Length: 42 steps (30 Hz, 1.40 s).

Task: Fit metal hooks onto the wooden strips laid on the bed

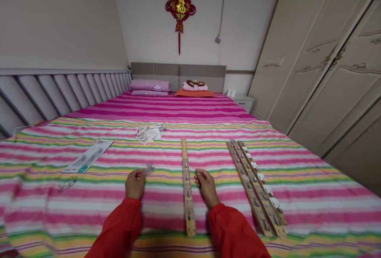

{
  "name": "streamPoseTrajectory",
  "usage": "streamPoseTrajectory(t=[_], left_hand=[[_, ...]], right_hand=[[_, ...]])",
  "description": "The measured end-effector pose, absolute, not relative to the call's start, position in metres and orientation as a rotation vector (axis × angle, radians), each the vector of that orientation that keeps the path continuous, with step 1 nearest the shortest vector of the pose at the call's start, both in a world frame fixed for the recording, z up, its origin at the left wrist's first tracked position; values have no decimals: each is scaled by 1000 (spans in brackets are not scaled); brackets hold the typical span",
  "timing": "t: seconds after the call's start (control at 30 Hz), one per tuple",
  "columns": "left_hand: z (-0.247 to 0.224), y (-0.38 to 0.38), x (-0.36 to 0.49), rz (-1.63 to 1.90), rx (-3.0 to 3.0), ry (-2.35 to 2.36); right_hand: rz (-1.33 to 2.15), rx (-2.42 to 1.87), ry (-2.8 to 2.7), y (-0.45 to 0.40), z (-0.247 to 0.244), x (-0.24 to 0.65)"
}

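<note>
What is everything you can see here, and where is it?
bed sheet: one, pink-striped, on the bed
wooden hook strip: one, pale, centre of the sheet
wooden hook strips: three, pale, side by side at right
packaging card: one, white, left of the hands
paper packets: small pile, white, beyond the hands
clear plastic piece: one, transparent, far left
wall ornament: one, red and gold, above the headboard
wardrobe: one, cream, right
left hand: one, red sleeve, pinching another clear piece
right hand: one, red sleeve, beside the central strip

Left hand (pixel 135 184): the clear little piece (pixel 149 169) is blurring right there, shape unreadable!
Right hand (pixel 206 187): anything pinched there is too small to tell.
Red sleeves (pixel 116 226): cut off at the bottom edge.
</note>
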<state>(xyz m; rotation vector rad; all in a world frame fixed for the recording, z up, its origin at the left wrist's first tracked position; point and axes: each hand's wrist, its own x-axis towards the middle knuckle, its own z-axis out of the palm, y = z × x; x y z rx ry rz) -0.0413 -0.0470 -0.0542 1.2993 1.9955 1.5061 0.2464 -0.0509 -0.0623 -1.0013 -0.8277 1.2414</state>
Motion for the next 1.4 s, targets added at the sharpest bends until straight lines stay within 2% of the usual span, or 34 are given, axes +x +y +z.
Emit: streamPoseTrajectory(t=[0.3,0.53,0.67,0.9,1.23,1.4], left_hand=[[-35,-80,1,1704,1206,1665],[-27,-106,34,1828,2075,1610],[-22,-118,51,1818,2312,1583],[-14,-126,69,1862,2417,1628],[-10,-123,78,1759,2661,1502],[-11,-118,84,1739,2338,1377]], right_hand=[[1250,-995,-838,-52,-62,248],[1228,-1007,-835,-62,-52,244],[1252,-990,-992,-84,-36,229],[1507,-906,-973,-111,-7,207],[1554,-816,-837,-97,-7,212],[1517,-866,-820,-88,-4,220]])
